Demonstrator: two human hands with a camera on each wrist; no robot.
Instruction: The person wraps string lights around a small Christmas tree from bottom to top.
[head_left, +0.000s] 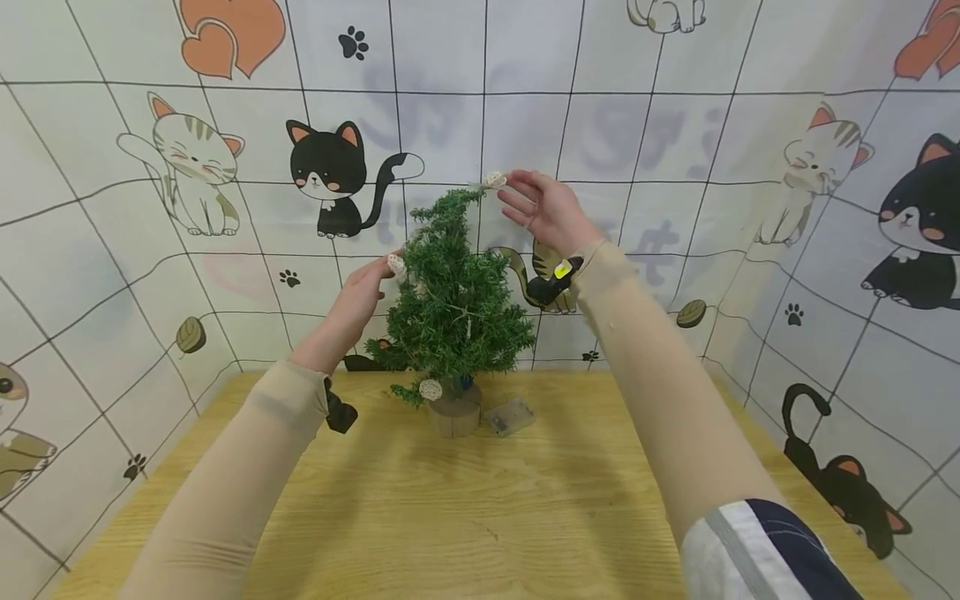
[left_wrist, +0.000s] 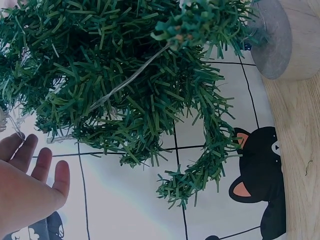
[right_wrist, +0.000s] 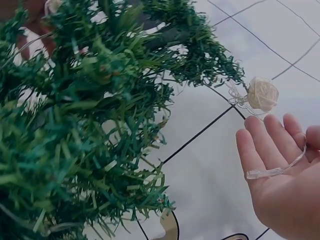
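Note:
A small artificial Christmas tree (head_left: 457,292) stands upright on a round wooden base (head_left: 455,414). Thin clear string-light wire (left_wrist: 132,77) runs over its branches, with white woven balls on it. At the treetop is one ball (head_left: 495,179), by the fingertips of my right hand (head_left: 551,208). In the right wrist view, my thumb and index finger pinch a wire (right_wrist: 295,162) whose clear tip lies across the palm; the other fingers are extended. My left hand (head_left: 356,304) reaches to the tree's left side, relaxed fingers beside another ball (head_left: 396,265) and touching wire.
A third woven ball (head_left: 430,389) hangs low at the tree's front left. Beside the base, a clear flat box (head_left: 510,416) lies on the wooden table (head_left: 487,508). Cat-print sheeting (head_left: 442,108) rises close behind the tree and along both sides.

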